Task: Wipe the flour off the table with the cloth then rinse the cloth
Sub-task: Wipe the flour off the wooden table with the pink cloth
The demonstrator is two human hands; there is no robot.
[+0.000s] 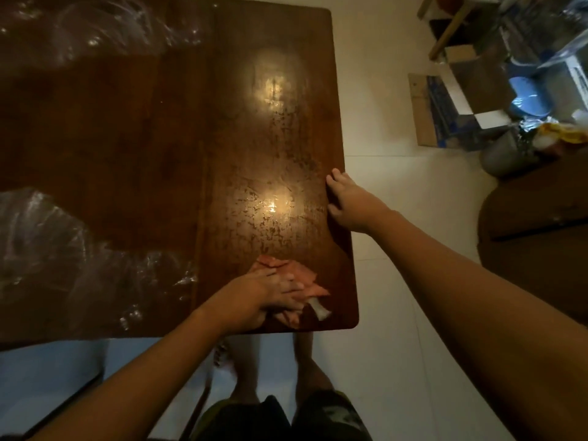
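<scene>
A pink cloth (296,272) lies bunched near the front right corner of the dark wooden table (127,138). My left hand (273,291) presses flat on the cloth with its fingers stretched out. My right hand (346,198) rests on the table's right edge, fingers relaxed and holding nothing. A patchy, smeared film of flour (280,186) covers the right strip of the tabletop, shining under two light reflections. A small white scrap (319,308) pokes out from under the cloth.
Crumpled clear plastic (63,256) lies on the table's left side, and more clear plastic (95,30) at the far left. Cardboard boxes (445,113) and clutter stand on the floor at right, beside a dark round seat (537,224). My feet show below the table edge.
</scene>
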